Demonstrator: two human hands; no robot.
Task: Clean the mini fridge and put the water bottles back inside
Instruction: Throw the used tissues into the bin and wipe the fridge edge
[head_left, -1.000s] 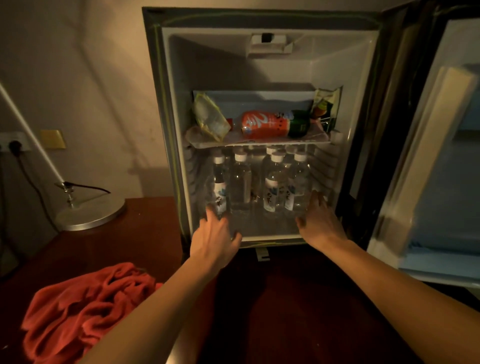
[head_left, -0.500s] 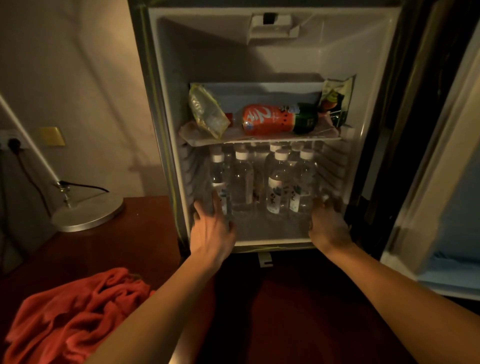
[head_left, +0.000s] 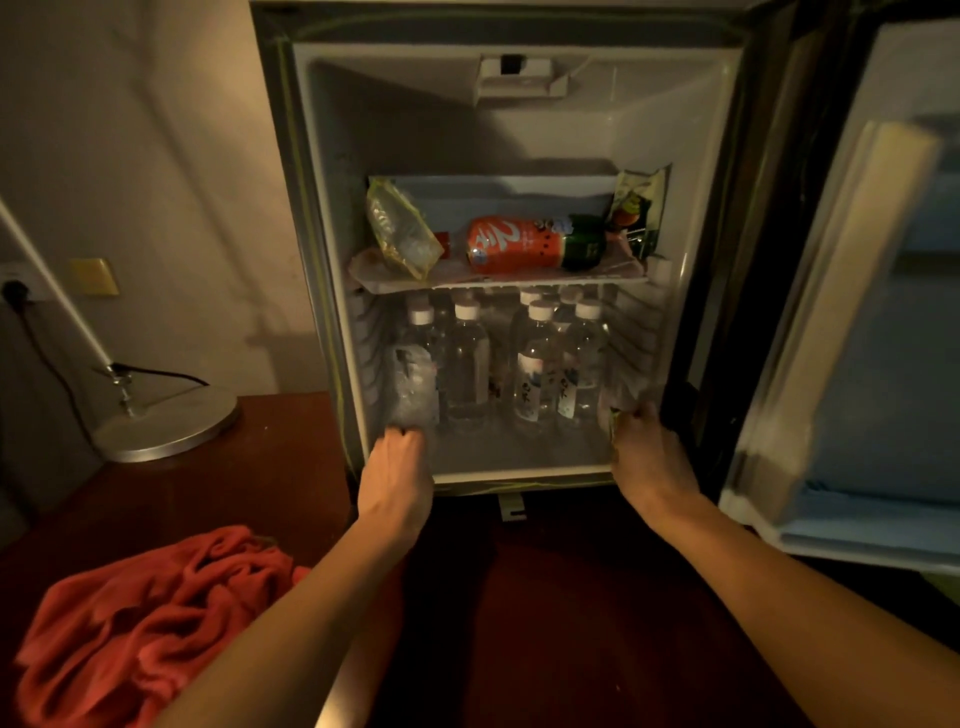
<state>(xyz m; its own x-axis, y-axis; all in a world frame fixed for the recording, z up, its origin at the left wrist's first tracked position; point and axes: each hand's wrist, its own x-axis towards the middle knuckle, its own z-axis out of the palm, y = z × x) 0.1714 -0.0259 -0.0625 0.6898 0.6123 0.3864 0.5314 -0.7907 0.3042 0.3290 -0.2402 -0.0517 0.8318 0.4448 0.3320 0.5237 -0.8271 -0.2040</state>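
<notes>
A mini fridge (head_left: 519, 130) is seen standing on a dark wooden bench (head_left: 260, 467), its door (head_left: 857, 312) swung wide to the right. The inside is pale and dimly lit, and it is divided by one shelf (head_left: 498, 278). Below the shelf, water bottles (head_left: 535, 364) with white caps are stood upright in a close group on the fridge floor; a front row of four can be counted, and more caps are seen behind them. The bottles are clear, and printed labels are seen on the two at the right. On the shelf an orange and green bottle (head_left: 530, 244) is laid on its side, with a crinkled clear bag (head_left: 400, 234) at its left and a green packet (head_left: 639, 208) stood at its right.

The top of the fridge and the far edge of the door are cut off by the frame. The back rows of bottles are largely hidden by the front row, and the leftmost bottle is blurred, so its label cannot be read.

The left hand (head_left: 397, 478) is reached in to the foot of the leftmost bottle, back of the hand upward; its fingers are curled under and out of sight, so a grip cannot be confirmed. The right hand (head_left: 647, 457) is set at the lower right corner of the opening, and a small greenish thing (head_left: 614, 423), too blurred to name, appears to be pinched in its fingers.

A crumpled red cloth (head_left: 145, 623) is lying on the bench at the lower left, and a round metal lamp base (head_left: 166, 426) is stood beside the fridge.
</notes>
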